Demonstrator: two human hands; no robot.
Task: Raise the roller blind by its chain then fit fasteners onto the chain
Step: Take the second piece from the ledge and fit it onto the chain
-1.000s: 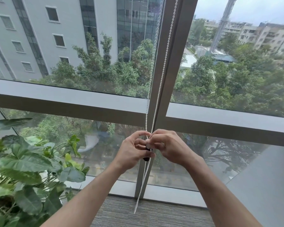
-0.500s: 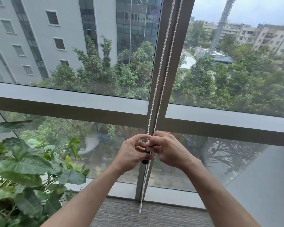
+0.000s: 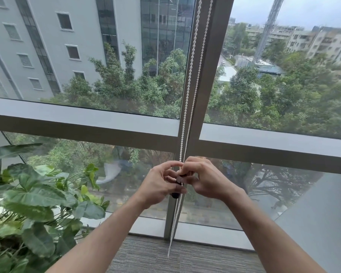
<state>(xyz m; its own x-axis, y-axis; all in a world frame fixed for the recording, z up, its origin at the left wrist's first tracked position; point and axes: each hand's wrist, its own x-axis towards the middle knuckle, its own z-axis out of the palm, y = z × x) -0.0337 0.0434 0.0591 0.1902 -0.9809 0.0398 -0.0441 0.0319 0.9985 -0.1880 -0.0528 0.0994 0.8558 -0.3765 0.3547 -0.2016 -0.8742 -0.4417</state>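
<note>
A white bead chain (image 3: 191, 79) hangs in two strands down the dark window mullion (image 3: 209, 75) and ends in a loop near the carpet. Both hands meet on it at waist height. My left hand (image 3: 159, 184) curls around a small dark fastener (image 3: 178, 179) that sits against the chain; a dark end pokes out below its fingers. My right hand (image 3: 205, 180) pinches the chain and the fastener's top from the right. The roller blind itself is out of view above.
A leafy potted plant (image 3: 28, 203) stands close at the left. A grey horizontal window frame rail (image 3: 87, 119) crosses at mid height. Grey carpet (image 3: 146, 257) lies below, and a slanted grey panel (image 3: 323, 213) fills the lower right.
The view has shifted slightly, so both chain strands now show side by side. The hands stay together on the chain, working the fastener with small finger movements.
</note>
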